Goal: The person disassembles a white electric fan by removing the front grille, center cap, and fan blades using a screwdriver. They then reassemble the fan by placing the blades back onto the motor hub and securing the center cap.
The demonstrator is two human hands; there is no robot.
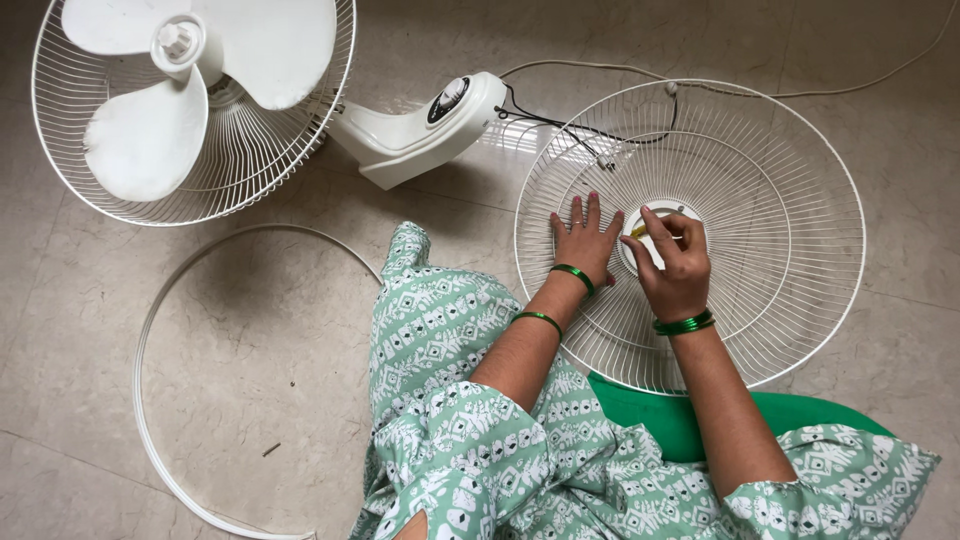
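A round white wire fan guard (790,220) lies flat on the floor in front of me. My left hand (583,238) rests palm down on its wires, fingers spread, just left of the centre hub (640,262). My right hand (675,262) is over the hub, its fingers pinched on a small yellowish tool or part (641,230) whose kind I cannot make out. Green bangles sit on both wrists.
A white fan (190,100) with its blades, rear guard and motor housing (415,130) lies at the upper left, its cord trailing to the upper right. A thin white guard ring (150,340) lies on the tiled floor at the left. My knee in green patterned cloth is between them.
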